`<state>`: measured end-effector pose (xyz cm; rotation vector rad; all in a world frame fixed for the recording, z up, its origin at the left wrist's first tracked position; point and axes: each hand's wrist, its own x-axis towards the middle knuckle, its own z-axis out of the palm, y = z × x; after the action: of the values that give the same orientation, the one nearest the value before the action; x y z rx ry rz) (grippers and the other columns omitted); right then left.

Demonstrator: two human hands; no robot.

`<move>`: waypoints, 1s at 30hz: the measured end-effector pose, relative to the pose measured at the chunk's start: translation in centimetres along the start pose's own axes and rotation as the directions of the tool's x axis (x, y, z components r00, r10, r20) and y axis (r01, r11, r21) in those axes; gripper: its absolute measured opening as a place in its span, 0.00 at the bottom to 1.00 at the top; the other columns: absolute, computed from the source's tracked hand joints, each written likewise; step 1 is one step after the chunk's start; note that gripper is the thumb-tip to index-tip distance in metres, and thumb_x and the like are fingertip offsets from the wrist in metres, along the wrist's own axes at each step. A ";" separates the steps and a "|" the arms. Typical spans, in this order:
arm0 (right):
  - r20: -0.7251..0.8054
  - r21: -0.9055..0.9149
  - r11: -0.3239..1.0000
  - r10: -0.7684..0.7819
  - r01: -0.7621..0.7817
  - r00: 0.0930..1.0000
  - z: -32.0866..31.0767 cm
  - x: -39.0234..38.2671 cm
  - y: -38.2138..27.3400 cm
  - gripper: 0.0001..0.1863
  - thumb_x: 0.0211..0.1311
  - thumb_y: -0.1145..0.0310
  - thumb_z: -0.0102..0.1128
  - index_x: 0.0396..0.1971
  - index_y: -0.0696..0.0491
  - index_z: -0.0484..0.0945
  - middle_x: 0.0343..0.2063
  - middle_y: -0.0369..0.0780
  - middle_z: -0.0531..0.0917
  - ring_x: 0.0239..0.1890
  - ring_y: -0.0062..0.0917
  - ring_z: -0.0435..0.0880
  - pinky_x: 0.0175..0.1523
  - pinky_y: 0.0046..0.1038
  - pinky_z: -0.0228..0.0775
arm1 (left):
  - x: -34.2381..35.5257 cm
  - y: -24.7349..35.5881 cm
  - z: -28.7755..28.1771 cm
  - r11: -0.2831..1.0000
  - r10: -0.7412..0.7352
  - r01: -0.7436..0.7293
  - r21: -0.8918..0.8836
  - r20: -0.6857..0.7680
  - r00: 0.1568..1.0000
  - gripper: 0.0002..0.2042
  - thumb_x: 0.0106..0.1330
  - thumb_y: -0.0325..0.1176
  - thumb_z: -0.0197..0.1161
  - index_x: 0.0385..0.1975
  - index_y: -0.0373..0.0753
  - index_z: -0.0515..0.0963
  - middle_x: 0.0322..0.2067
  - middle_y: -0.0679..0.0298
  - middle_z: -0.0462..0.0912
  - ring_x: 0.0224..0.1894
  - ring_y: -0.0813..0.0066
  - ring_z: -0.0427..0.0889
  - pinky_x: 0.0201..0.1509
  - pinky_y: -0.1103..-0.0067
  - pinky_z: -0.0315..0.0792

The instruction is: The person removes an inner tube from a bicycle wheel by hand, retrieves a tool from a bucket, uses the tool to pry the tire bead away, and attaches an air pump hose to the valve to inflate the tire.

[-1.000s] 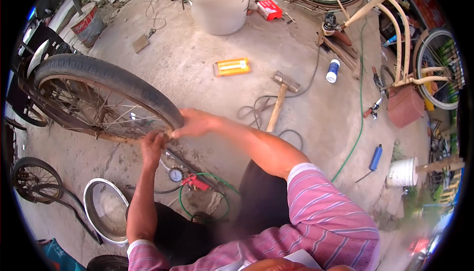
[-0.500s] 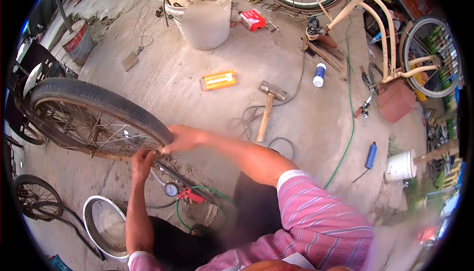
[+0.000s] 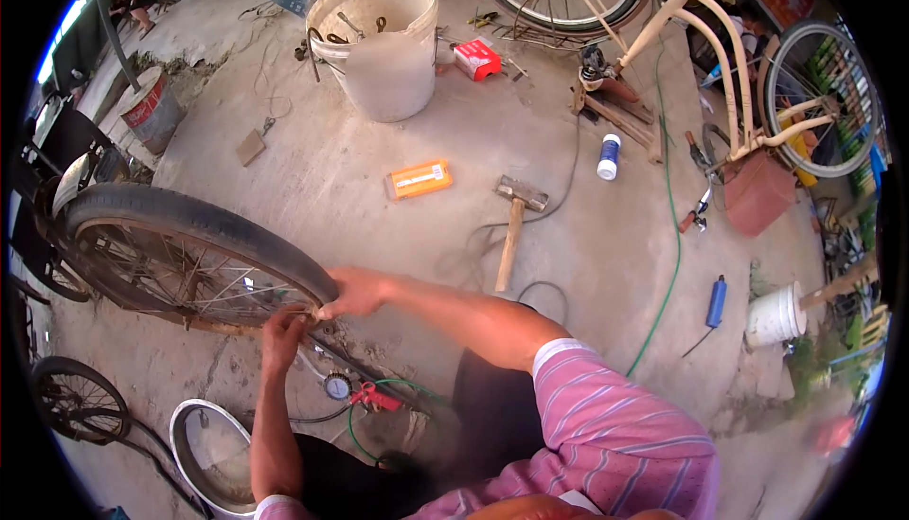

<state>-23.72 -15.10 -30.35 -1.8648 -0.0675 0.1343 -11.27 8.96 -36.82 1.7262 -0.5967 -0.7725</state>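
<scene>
A bicycle wheel with a black tyre (image 3: 204,222), rusty rim and thin spokes lies tilted at the left. My right hand (image 3: 358,293) is closed on the tyre at its near right end, its thumb against the rim side. Close beside it, at the inner edge of the rim, my left hand (image 3: 284,332) has its fingers pinched together. Whatever is between those fingertips is too small to make out. Just below the hands, a round pressure gauge (image 3: 337,386) with a red inflator handle (image 3: 376,397) lies on the ground, joined to hoses.
Ahead stand a whitish bucket (image 3: 393,75) and a red box (image 3: 476,60). A hammer (image 3: 516,226), an orange box (image 3: 418,180) and a blue-white bottle (image 3: 609,157) lie on the concrete. A basin (image 3: 180,435) sits near my left forearm. An overturned cream bicycle frame (image 3: 653,27) stands far right.
The head view has tilted up a little, so everything sits slightly lower in the picture. Both hands stay at the same part of the wheel, with only slight finger movement.
</scene>
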 end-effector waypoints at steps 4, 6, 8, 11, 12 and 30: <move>0.039 0.049 0.998 0.045 -0.047 0.998 -0.5 -0.4 -0.9 0.35 0.62 0.60 0.73 0.66 0.51 0.69 0.50 0.42 0.86 0.52 0.27 0.81 0.60 0.34 0.73 | 0.1 0.2 -0.5 0.998 0.000 -0.001 0.057 0.031 1.000 0.10 0.69 0.26 0.59 0.41 0.25 0.83 0.38 0.61 0.88 0.26 0.76 0.82 0.31 0.78 0.76; -0.011 0.029 0.999 0.036 -0.035 0.999 -0.4 -0.1 -0.6 0.32 0.58 0.60 0.73 0.60 0.54 0.73 0.45 0.41 0.87 0.48 0.26 0.83 0.57 0.33 0.75 | 0.4 -0.1 -0.5 0.998 0.007 -0.012 0.063 0.075 0.997 0.11 0.71 0.26 0.58 0.47 0.28 0.82 0.32 0.60 0.86 0.25 0.77 0.82 0.31 0.79 0.76; 0.012 -0.035 0.998 0.043 -0.042 0.999 -0.3 0.0 -0.3 0.34 0.60 0.58 0.73 0.64 0.53 0.71 0.47 0.41 0.86 0.50 0.26 0.82 0.59 0.34 0.74 | 0.2 -0.7 -0.3 1.000 0.005 -0.007 0.028 0.068 0.998 0.11 0.72 0.27 0.58 0.48 0.29 0.81 0.29 0.61 0.84 0.25 0.78 0.81 0.30 0.80 0.75; 0.017 0.035 0.999 0.024 -0.024 1.000 -0.6 0.1 -0.3 0.34 0.59 0.56 0.73 0.62 0.54 0.72 0.46 0.42 0.87 0.49 0.28 0.83 0.58 0.34 0.75 | 0.2 -0.5 0.0 0.999 0.029 -0.030 0.011 0.056 0.998 0.11 0.74 0.29 0.58 0.49 0.30 0.81 0.26 0.63 0.82 0.23 0.78 0.79 0.29 0.80 0.73; 0.015 0.048 0.999 0.007 -0.008 1.000 -0.6 0.1 -0.3 0.33 0.59 0.56 0.73 0.61 0.54 0.73 0.45 0.42 0.87 0.49 0.29 0.84 0.57 0.35 0.75 | 0.2 -0.4 0.1 0.998 0.042 -0.044 0.033 0.054 0.998 0.11 0.74 0.30 0.58 0.48 0.30 0.81 0.25 0.64 0.82 0.22 0.79 0.78 0.28 0.80 0.73; -0.039 0.043 0.999 0.008 -0.006 0.999 -0.6 0.3 -1.3 0.30 0.55 0.65 0.73 0.59 0.56 0.75 0.44 0.41 0.88 0.47 0.25 0.83 0.56 0.31 0.75 | 1.0 -1.5 -1.1 0.994 -0.004 0.018 -0.111 0.123 0.992 0.12 0.73 0.27 0.59 0.51 0.28 0.81 0.30 0.60 0.85 0.28 0.75 0.82 0.34 0.77 0.77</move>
<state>-23.36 -15.26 -28.93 -1.8241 -0.0313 0.1034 -9.76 9.36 -38.28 1.5892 -0.6159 -0.9080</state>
